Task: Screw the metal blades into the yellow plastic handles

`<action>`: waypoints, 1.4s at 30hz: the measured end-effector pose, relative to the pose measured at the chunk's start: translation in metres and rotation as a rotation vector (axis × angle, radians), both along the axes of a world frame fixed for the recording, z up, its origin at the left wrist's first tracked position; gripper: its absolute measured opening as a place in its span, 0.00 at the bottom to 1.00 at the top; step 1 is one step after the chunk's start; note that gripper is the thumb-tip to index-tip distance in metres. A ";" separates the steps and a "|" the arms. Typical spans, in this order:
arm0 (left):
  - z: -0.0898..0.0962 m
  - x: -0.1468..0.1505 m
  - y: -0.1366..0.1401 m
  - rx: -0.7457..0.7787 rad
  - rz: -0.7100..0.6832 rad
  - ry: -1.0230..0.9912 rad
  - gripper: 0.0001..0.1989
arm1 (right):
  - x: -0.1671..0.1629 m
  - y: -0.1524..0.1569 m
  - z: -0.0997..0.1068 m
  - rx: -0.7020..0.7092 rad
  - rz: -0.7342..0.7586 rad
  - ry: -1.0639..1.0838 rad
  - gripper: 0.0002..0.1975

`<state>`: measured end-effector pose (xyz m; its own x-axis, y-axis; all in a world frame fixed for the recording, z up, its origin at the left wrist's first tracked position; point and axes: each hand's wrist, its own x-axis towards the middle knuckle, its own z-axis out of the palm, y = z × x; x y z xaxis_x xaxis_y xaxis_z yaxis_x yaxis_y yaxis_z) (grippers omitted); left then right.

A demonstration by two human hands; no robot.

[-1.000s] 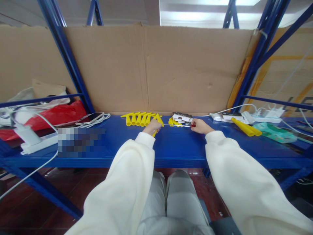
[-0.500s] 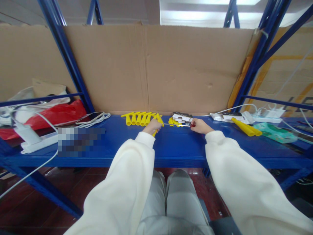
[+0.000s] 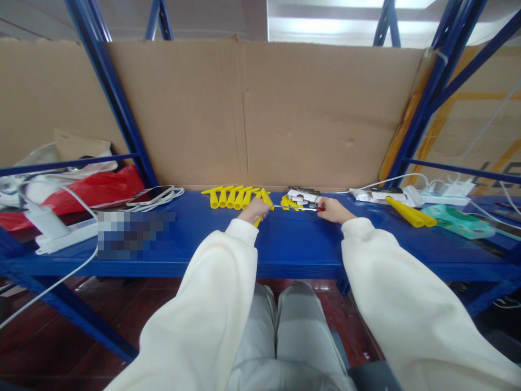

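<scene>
My left hand (image 3: 256, 210) is closed around a yellow T-shaped plastic piece (image 3: 266, 197), whose ends stick out above and below the fingers. In my right hand (image 3: 332, 210) is the red handle of a screwdriver (image 3: 299, 207), gripped with the fingers wrapped round it. The thin metal shaft runs level to the left, and its tip meets the yellow piece at my left hand; the exact contact is too small to make out. Just behind the shaft lie small yellow parts (image 3: 287, 202) and black-and-white small boxes (image 3: 303, 194).
Left of my left hand stands a row of several yellow T-shaped pieces (image 3: 230, 198). Two yellow tubes (image 3: 409, 213) and a green packet (image 3: 458, 221) lie at the right. A phone (image 3: 150, 195), a power strip (image 3: 67, 239) and a red bag (image 3: 95, 190) are at the left. Cardboard (image 3: 285, 114) closes the back.
Almost nothing differs. Both hands keep the same hold and place, and the view has shifted very slightly.
</scene>
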<state>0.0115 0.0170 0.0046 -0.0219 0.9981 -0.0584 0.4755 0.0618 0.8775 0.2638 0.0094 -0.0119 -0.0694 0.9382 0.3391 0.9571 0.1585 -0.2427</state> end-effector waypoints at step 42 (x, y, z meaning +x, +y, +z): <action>0.002 0.001 -0.001 0.034 0.069 0.133 0.06 | 0.008 -0.009 0.009 -0.076 0.233 -0.056 0.06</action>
